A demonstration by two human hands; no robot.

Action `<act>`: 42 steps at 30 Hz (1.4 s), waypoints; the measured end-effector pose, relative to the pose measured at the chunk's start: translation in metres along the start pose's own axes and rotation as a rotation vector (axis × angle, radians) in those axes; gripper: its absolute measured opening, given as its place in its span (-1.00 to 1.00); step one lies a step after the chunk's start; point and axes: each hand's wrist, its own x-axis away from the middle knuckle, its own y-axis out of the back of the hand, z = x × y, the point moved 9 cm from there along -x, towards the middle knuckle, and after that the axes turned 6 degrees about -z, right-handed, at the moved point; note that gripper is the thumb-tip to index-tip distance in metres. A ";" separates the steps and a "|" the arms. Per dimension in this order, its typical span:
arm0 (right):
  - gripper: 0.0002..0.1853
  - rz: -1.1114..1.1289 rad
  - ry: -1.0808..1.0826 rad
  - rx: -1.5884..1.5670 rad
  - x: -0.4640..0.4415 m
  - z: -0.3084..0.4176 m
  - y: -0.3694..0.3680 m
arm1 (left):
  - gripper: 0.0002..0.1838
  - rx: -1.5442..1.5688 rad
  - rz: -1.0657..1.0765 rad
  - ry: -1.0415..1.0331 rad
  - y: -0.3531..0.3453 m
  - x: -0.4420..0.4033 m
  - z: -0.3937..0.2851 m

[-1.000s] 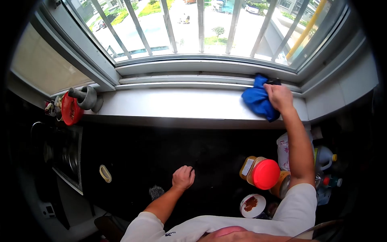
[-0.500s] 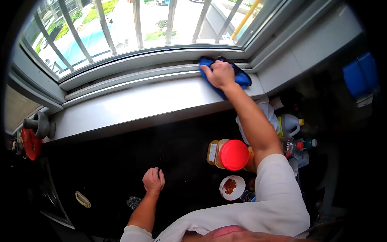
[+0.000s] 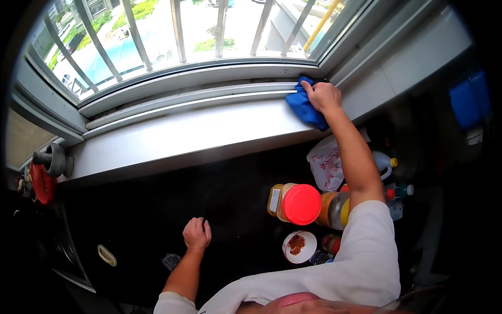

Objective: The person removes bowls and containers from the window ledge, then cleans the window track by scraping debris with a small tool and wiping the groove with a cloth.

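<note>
My right hand [image 3: 325, 98] grips a bunched blue cloth [image 3: 305, 107] with dark edging. It presses the cloth onto the right end of the window track [image 3: 209, 99], and part of the cloth drapes over the pale sill [image 3: 172, 131]. Lower down, my left hand [image 3: 197, 234] rests on the black countertop [image 3: 157, 209], its fingers curled in and no object showing in them. Close beside the left forearm lies a grey scouring pad [image 3: 171, 261]. My right palm and the cloth inside it are hidden.
A red-lidded jar [image 3: 302, 204], a bowl with red flakes [image 3: 300, 247], a white plastic bag [image 3: 327, 163] and several bottles crowd the right side. At the left stand a stone mortar [image 3: 55, 159] and a red item [image 3: 43, 183]. A tape roll [image 3: 107, 255] lies lower left.
My right hand has moved right with the blue cloth, into the corner of the window track. The arm's shift uncovers more of the plastic bag and jars. My left hand has barely moved.
</note>
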 end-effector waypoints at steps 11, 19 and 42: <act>-0.35 -0.242 0.522 -0.366 0.071 0.250 0.016 | -0.89 -0.006 -0.028 -0.025 0.004 -0.003 -0.003; -0.47 0.000 0.750 -0.505 0.113 0.392 0.038 | -0.88 -0.020 -0.031 -0.035 0.003 -0.004 -0.004; -0.43 -0.052 0.680 -0.454 0.148 0.502 0.044 | -0.90 0.104 -0.071 -0.052 0.014 -0.001 0.002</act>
